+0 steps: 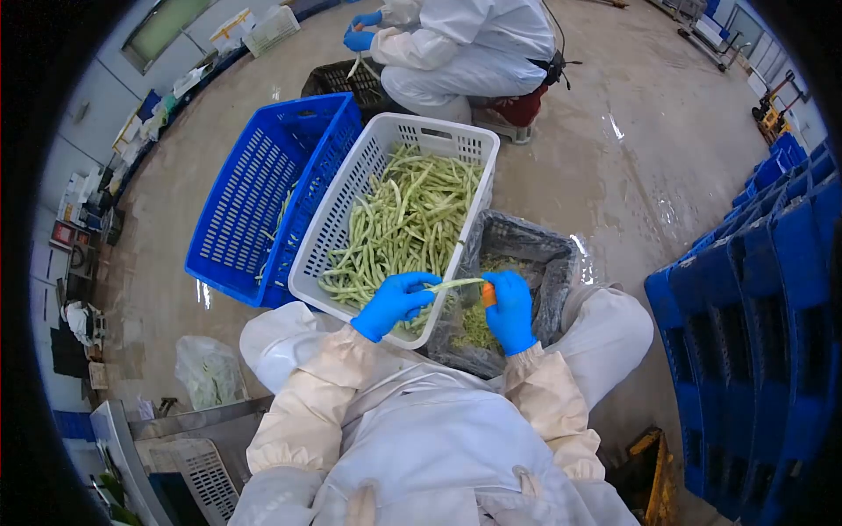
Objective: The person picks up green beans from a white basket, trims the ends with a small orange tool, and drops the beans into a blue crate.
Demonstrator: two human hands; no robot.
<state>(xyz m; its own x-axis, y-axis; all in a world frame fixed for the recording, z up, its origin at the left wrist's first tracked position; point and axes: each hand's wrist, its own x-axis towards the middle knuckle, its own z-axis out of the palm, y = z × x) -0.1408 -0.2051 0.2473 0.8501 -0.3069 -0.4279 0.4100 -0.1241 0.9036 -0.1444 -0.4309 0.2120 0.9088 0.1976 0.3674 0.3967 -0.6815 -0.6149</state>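
The left hand [395, 302], in a blue glove, pinches one end of a long pale green bean pod [454, 284], its grip clamped around it. The right hand [510, 309] is closed on a small orange-handled tool [488, 295] meeting the pod's other end. The pod looks light, slender and bendable, likely to snap if forced, so it is best held near its ends. Below the left grip sits the white slotted plastic crate [329, 230] of beans; beneath the right, a dark grey bin [553, 263].

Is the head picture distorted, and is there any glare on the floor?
Head view: strong fisheye bending, dark round corners; the white basket edges curve. Bright glare patches on the wet floor. Both gloved hands, left hand and right hand, look sharp.
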